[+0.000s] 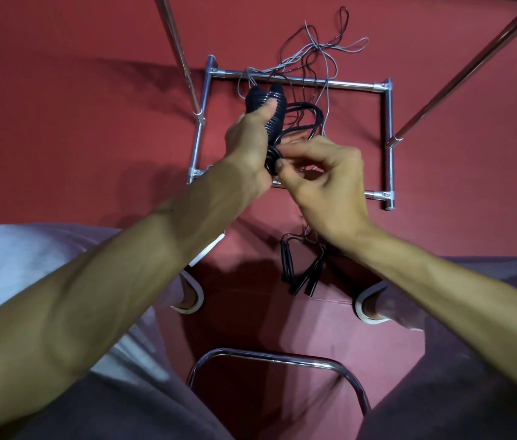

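Black ribbed handle (pixel 269 112) gripped in left hand (pixel 247 147), fingers curled round, thumb flat on ribs | right hand (pixel 330 185) fingertips (pixel 279 166) pinching black cord (pixel 319 111) at handle's lower end | cord loop just above right fingers

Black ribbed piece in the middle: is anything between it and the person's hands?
Nothing visible does. The left hand grips the black ribbed piece, and the right hand pinches the dark rings at its lower end. The looped black cord hangs beside the right hand, not in between.
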A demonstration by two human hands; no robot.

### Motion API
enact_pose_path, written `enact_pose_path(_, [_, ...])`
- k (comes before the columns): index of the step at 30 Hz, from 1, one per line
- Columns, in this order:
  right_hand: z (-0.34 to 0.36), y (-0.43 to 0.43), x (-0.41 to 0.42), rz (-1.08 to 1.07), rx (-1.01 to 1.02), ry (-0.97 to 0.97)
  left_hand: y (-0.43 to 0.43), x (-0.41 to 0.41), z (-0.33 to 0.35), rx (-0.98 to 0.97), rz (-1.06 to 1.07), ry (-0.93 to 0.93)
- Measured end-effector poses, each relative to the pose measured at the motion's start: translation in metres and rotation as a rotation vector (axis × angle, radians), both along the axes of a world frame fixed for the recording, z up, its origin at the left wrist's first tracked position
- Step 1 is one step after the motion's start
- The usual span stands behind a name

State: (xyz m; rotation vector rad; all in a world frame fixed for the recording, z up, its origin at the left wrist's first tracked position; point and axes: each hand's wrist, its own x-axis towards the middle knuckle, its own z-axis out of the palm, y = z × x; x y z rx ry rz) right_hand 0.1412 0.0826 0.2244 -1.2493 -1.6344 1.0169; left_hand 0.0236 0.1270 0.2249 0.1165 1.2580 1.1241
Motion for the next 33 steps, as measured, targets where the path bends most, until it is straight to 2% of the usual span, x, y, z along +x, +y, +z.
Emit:
enact_pose_path(6, [0.005,0.006,-0.004,-0.013,-0.116,0.154,0.002,-0.003,0.004,-0.087,-0.003,-0.047])
enact_pose_path(13, [0.01,0.007,-0.012,0.048,-0.125,-0.011,-0.001,-0.007,0.003,-0.056,0.039,-0.003])
enact_pose_path(20, [0.011,0.014,-0.003,0.142,-0.126,-0.017,-0.001,-0.007,0.006,-0.091,-0.06,0.014])
enact_pose_path(28, [0.005,0.003,-0.011,-0.119,-0.086,-0.052,-0.002,-0.001,-0.001,-0.104,-0.01,0.032])
enact_pose_path(33, [0.001,-0.002,-0.017,-0.198,-0.052,-0.038,0.0,0.0,-0.007,-0.148,0.028,0.063])
